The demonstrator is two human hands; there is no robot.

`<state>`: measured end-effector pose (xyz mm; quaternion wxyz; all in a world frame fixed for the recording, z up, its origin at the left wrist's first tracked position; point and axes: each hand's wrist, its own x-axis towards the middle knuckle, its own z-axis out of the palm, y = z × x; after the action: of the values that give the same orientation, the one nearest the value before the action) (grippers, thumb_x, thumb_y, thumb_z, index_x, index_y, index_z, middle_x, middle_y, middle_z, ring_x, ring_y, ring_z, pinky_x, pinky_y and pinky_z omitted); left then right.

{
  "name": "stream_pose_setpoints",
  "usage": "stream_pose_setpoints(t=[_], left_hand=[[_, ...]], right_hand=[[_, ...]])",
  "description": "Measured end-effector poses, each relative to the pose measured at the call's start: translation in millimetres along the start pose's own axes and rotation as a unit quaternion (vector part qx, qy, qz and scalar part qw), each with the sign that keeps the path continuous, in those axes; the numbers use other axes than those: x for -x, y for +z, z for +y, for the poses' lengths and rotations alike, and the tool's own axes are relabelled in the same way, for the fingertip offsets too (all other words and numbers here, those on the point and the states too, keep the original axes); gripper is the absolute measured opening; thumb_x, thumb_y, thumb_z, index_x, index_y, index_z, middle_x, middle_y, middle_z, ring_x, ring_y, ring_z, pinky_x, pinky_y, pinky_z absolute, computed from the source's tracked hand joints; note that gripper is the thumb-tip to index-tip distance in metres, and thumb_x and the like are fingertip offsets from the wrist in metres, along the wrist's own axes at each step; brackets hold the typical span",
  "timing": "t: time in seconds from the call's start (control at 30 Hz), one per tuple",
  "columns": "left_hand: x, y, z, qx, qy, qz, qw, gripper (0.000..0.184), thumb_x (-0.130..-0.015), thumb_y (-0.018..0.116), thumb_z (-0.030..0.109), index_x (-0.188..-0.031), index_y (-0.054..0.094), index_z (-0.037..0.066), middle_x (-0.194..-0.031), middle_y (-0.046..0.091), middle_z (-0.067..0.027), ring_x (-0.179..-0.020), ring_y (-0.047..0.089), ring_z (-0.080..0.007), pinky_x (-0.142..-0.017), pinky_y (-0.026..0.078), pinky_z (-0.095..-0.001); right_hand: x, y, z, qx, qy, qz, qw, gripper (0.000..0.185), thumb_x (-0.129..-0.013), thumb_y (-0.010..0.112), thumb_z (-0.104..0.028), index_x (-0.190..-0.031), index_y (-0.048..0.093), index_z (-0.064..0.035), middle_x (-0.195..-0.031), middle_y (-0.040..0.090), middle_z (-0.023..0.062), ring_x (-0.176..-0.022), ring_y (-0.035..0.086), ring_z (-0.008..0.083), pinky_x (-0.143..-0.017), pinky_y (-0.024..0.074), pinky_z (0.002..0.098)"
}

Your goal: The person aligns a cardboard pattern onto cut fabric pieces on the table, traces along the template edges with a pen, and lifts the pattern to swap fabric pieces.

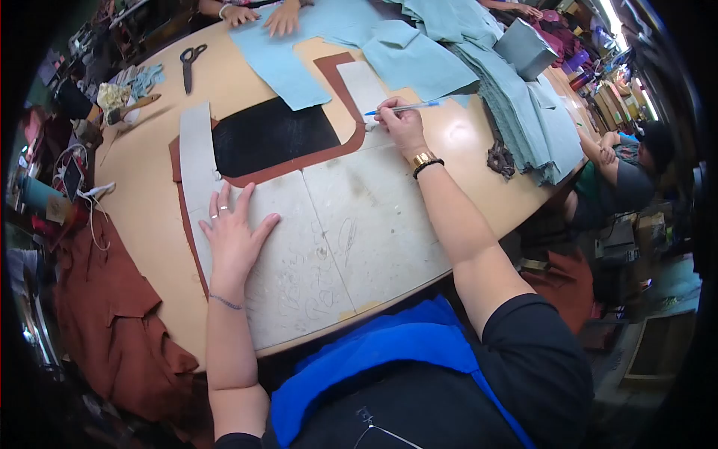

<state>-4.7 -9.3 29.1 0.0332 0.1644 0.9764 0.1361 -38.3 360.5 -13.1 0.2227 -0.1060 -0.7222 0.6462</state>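
Observation:
My left hand point(233, 228) lies flat with spread fingers on a large pale grey pattern template point(359, 224) with handwriting on it. In my right hand point(402, 129) is a blue and white pen point(420, 105), its tip pointing left beside the template's upper right arm. Under the template lies reddish-brown leather-like material point(299, 166), showing as a border along the U-shaped cutout and the left side. A black sheet point(273, 138) shows inside the cutout.
Scissors point(190, 67) and a wooden-handled brush point(134, 108) lie at the far left. Light blue pieces point(280, 67) and a thick stack point(516, 123) cover the back and right. Another person's hands point(283, 18) rest at the far edge. Brown material point(112, 299) hangs at left.

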Motion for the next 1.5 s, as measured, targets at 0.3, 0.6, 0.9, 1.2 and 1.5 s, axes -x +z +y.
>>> stream_pose_setpoints(t=[0.3,0.6,0.9,1.2,1.5], left_hand=[[54.4,4.0,-66.3,-0.004,-0.063,0.045,0.997,0.076,-0.09,0.062,0.042,-0.151,0.03,0.01,-0.156,0.023,-0.0238,-0.145,0.02,-0.0377,-0.113,0.017,-0.0616],[67.5,3.6,-55.1,-0.038,-0.118,0.033,0.992,0.078,-0.092,0.055,0.051,-0.154,0.022,0.016,-0.161,0.018,-0.01,-0.148,0.015,-0.0335,-0.111,0.011,-0.069],[64.2,11.7,-70.8,-0.002,-0.144,0.02,0.989,0.078,-0.096,0.032,0.063,-0.156,0.012,0.018,-0.162,0.016,-0.0029,-0.149,0.015,-0.0291,-0.109,-0.002,-0.0724],[62.9,14.2,-70.7,-0.038,-0.139,0.031,0.989,0.083,-0.095,0.018,0.069,-0.156,0.012,0.013,-0.161,0.02,-0.005,-0.148,0.016,-0.0299,-0.108,-0.002,-0.074],[63.8,16.0,-77.5,0.082,-0.145,0.056,0.985,0.09,-0.092,0.017,0.075,-0.155,0.012,0.01,-0.161,0.02,-0.0062,-0.149,0.014,-0.0294,-0.108,-0.004,-0.073]], right_hand=[[108.3,-75.6,-37.9,0.288,0.002,-0.036,0.957,0.024,-0.093,0.062,-0.02,-0.109,0.062,-0.0021,-0.08,0.065,0.0099,-0.075,0.06,0.0117,-0.068,0.0484,0.0304],[106.7,-82.0,-55.3,-0.066,0.209,0.005,0.976,0.036,-0.086,0.075,-0.019,-0.113,0.062,0.0013,-0.096,0.068,0.0049,-0.087,0.064,0.0139,-0.078,0.0518,0.0286],[127.8,-87.1,-45.1,0.125,-0.027,-0.033,0.991,0.027,-0.089,0.071,-0.014,-0.108,0.062,0.0025,-0.089,0.062,-0.0003,-0.078,0.054,0.0069,-0.072,0.0461,0.0232],[135.7,-81.2,-98.6,0.175,-0.058,-0.076,0.98,0.023,-0.088,0.069,-0.008,-0.108,0.062,0.0008,-0.093,0.061,-0.0001,-0.085,0.054,0.0085,-0.078,0.0455,0.0237],[120.0,-116.8,-68.2,0.144,0.0,-0.046,0.988,0.021,-0.092,0.064,-0.008,-0.112,0.061,-0.001,-0.098,0.064,0.004,-0.09,0.058,0.0104,-0.077,0.0499,0.0261]])
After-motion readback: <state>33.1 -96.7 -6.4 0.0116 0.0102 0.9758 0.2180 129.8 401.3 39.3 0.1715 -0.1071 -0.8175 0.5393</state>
